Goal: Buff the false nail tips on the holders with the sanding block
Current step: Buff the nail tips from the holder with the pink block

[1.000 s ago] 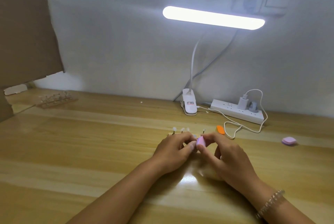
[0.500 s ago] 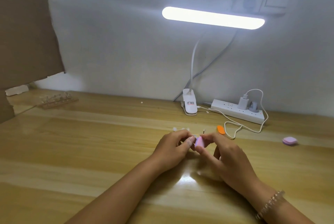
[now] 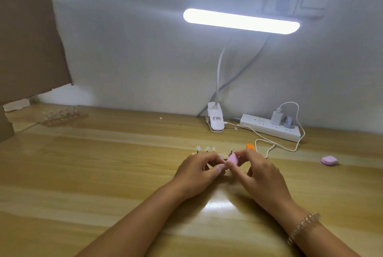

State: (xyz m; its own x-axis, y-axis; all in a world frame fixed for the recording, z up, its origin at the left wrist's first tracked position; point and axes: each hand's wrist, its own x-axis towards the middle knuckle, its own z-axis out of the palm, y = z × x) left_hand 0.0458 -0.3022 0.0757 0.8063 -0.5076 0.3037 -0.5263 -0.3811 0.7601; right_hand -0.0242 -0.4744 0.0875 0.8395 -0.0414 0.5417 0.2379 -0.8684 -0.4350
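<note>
In the middle of the bench [image 3: 103,173], the right hand [image 3: 259,176] pinches the little pink sanding block [image 3: 232,159] in its fingertips, right up against the row of false nail tips [image 3: 207,149] on their holders [image 3: 197,152]; the left hand [image 3: 199,171] curls over that row, its thumb just beside the block (I cannot tell if it grips a holder); an orange thing [image 3: 250,146] lies just behind the right hand; a pink pad [image 3: 329,161] lies near the right edge; a lamp clip [image 3: 215,120] and a power strip [image 3: 269,129] sit at the back edge; a clear rack [image 3: 64,114] stands by the back left corner.
</note>
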